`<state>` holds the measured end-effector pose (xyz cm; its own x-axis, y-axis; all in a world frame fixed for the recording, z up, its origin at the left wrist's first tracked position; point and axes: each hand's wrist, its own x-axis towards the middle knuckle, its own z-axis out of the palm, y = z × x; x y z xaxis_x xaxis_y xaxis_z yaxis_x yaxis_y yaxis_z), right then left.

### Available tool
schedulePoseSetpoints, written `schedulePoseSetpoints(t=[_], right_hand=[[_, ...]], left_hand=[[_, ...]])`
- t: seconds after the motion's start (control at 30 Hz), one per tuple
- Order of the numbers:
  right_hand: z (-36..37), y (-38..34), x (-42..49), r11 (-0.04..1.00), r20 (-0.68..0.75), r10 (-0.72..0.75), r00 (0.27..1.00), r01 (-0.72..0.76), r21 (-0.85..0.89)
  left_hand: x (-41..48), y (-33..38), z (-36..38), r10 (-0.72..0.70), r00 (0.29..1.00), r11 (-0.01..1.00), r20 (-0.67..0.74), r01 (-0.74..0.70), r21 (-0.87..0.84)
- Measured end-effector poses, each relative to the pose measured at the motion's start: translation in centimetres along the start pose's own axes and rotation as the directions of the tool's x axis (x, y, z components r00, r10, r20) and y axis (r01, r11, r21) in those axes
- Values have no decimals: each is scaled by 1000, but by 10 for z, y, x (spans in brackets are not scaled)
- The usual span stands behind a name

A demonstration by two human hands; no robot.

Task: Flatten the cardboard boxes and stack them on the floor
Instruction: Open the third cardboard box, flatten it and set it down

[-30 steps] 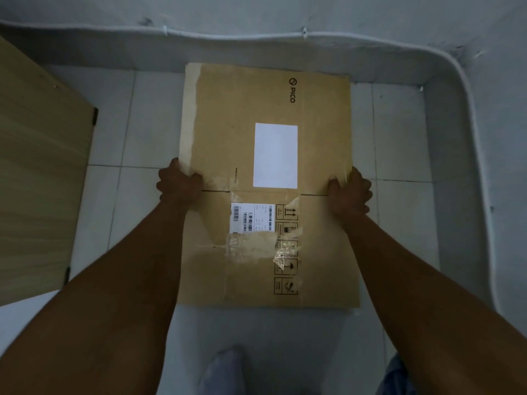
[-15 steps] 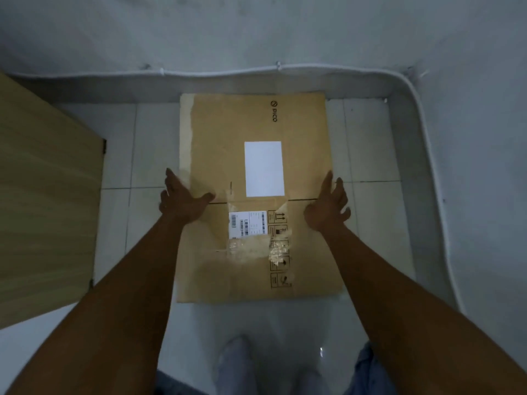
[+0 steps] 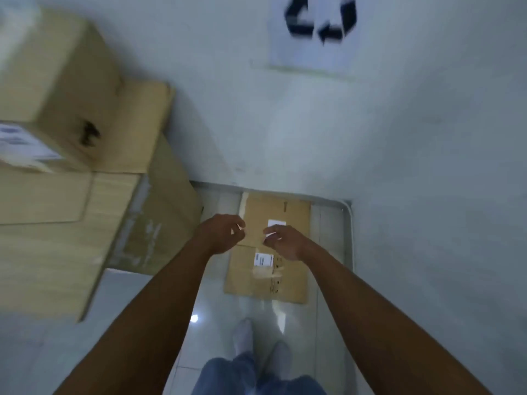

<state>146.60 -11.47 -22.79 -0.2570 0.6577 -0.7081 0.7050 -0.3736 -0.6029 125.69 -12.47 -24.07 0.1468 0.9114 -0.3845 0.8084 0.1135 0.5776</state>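
Head view: one flattened box (image 3: 242, 272) lies on the floor (image 3: 328, 223) beside the wall (image 3: 285, 138). Left hand (image 3: 221, 233) and right hand (image 3: 285, 242) hover above it, fingers loosely curled, holding nothing. Stacked boxes (image 3: 57, 81) at left appear not yet flattened.

Bare forearms (image 3: 159, 303), blue jeans (image 3: 256, 377), pale grey socks (image 3: 242, 334)

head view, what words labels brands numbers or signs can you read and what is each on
No words are legible.
Recycling arrows, no words: white sheet on the wall.
Dark print at the far edge of the flattened cardboard: too blurred.
White label on it: blank.
Barcode label and handling symbols on it: too small.
Label on the upper-left box: blurred.
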Motion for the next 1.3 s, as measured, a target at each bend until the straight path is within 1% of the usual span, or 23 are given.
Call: schedulePoseSetpoints(t=[0.1,0.2,0.3,0.4,0.47,0.53,0.63,0.67,0.73,0.83,0.97,1.07,1.13,1.2,1.23,1.3], right_hand=[[-4,-68,-72,998,-4,-69,998,69,3],[9,-118,-118,986,1,-132,991,131,-103],[31,-165,-149,962,-25,-219,975,211,-172],[59,-208,-171,924,-28,-315,949,300,-236],[82,-233,-180,903,-58,-367,928,341,-263],[105,-255,-185,880,-135,-446,885,406,-247],[145,-285,-192,810,-270,-583,766,519,-274],[157,-293,-192,786,-286,-614,736,541,-298],[179,-309,-192,763,-275,-640,717,553,-335],[200,-333,-181,768,-256,-631,732,542,-342],[210,-369,-146,770,-239,-627,742,541,-340],[208,-399,-108,749,-249,-653,715,563,-350],[204,-419,-76,732,-293,-679,673,594,-333],[200,-438,-41,742,-356,-671,650,594,-312],[197,-449,-25,764,-397,-644,653,574,-295],[194,-466,2,832,-470,-552,689,495,-250]], left_hand=[[-62,27,-73,-12,996,1000,-85,12,6],[-115,30,-127,-3,988,1000,-154,6,16],[-155,16,-173,-1,975,1000,-222,7,29],[-197,-8,-214,23,964,999,-263,-10,51],[-226,-28,-241,41,960,999,-276,-32,39],[-256,-49,-266,49,951,999,-305,-49,6],[-297,-88,-303,60,927,995,-369,-86,-55],[-309,-102,-314,53,921,994,-386,-86,-69],[-324,-127,-335,32,914,995,-404,-66,-72],[-327,-154,-361,16,916,995,-400,-52,-81],[-305,-180,-382,1,911,990,-413,-60,-130],[-280,-202,-394,0,917,989,-399,-59,-135],[-260,-217,-407,2,916,990,-401,-59,-130],[-239,-231,-422,-38,908,987,-416,-31,-159],[-229,-238,-429,-62,908,982,-414,-18,-187],[-211,-248,-437,-84,913,982,-399,7,-190]])
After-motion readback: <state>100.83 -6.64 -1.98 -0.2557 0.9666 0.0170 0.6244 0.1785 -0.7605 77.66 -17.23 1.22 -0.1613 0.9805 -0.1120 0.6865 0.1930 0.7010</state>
